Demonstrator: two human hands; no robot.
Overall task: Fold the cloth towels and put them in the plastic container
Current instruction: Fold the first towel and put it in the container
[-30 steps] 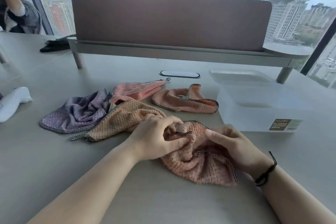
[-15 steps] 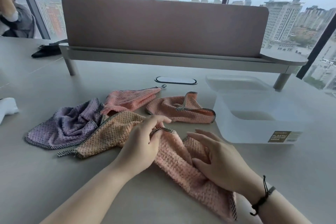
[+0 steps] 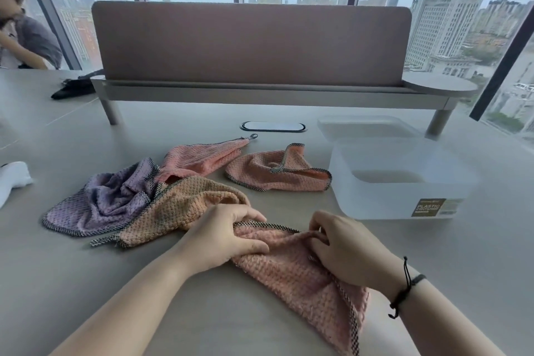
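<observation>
The left hand and the right hand both pinched the top edge of the pink towel, which lay crumpled on the grey table near the person. Three other towels lay unfolded behind it, and the plastic container stood open and empty at the right

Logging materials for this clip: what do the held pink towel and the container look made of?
Pink towel: soft waffle-knit cloth, likely microfibre, matte, with checkered edge trim; it bunches under both hands. Container: frosted translucent plastic, smooth; its label reads "PLASTIC".
</observation>
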